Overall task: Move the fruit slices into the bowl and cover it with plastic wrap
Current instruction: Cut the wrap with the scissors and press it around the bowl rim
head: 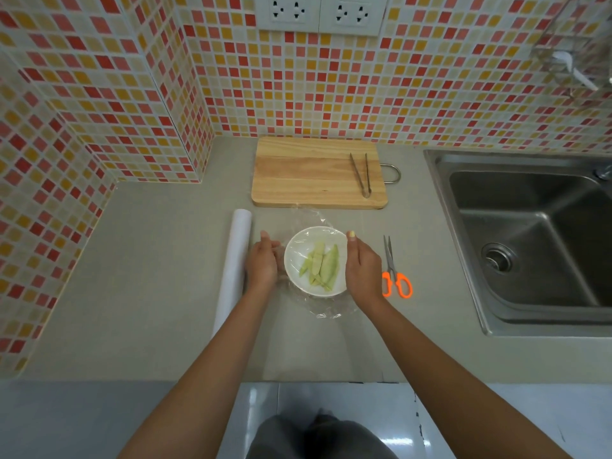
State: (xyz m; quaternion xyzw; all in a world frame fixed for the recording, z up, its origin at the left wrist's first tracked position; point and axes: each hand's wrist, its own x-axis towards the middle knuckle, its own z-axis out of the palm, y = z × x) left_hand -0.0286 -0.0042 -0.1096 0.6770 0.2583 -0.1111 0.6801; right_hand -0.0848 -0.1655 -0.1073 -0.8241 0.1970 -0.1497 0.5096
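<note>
Both hands are cupped around a white bowl (pixel 298 260), one on each side, and that's the whole grip right now. The left hand (pixel 261 263) is curled against the bowl's left wall with fingers bent round the crinkled plastic wrap (pixel 323 311), pressing it in. The right hand (pixel 362 266) lies flat-ish along the right rim, fingers together and pointing away from the person, thumb tip up by the far edge. Neither hand is closed into a fist; they're more half-open and pressing than pinching.

Between the hands, inside the bowl, sit the pale green fruit slices (pixel 321 265), piled loosely toward the right half. The wrap is stretched over the top, so you see glare on it, and loose film spills out on the worktop (pixel 149 260) at the near side and far side of the bowl.

Just left of the left hand lies the plastic wrap roll (pixel 233 266), running lengthwise away from the person. Just right of the right hand are orange-handled scissors (pixel 395 276), closed, blades pointing away. Beyond the hands there's a wooden cutting board (pixel 308 173) with metal tongs (pixel 362 173) lying on its right part. Further off to the right is a steel sink (pixel 530 233).
</note>
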